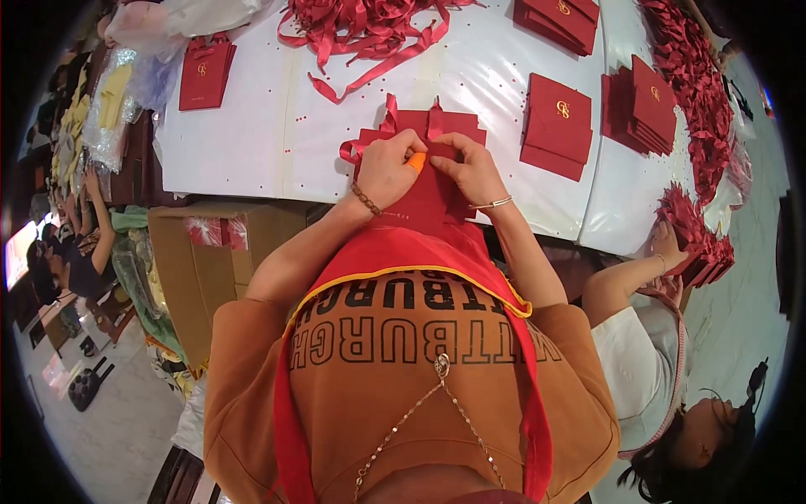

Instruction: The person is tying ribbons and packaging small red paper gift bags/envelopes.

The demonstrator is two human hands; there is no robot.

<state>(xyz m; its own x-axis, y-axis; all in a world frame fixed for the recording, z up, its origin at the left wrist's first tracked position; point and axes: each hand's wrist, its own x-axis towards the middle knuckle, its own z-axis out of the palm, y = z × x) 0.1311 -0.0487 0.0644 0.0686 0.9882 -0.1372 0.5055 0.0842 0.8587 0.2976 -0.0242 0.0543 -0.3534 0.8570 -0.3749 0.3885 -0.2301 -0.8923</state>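
Pinching red paper bag | left hand, right hand fingers curled | ribbon heap beyond

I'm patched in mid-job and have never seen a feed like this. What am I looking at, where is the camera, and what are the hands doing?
There is no machine here: this is one picture from a wide fisheye camera worn on a person's head, looking down, so straight edges bend near the rim. The orange shirt and red apron at the bottom belong to the wearer.

The left hand, with a beaded bracelet, and the right hand, with a thin bangle, both press on a flat dark red paper bag on the white table. A small orange tool shows between the hands; which one grips it I cannot tell. A red ribbon loop sticks out at the bag's left.

Also on the table: a heap of loose red ribbons and stacks of red bags. At right, another person's hand touches a further red pile.
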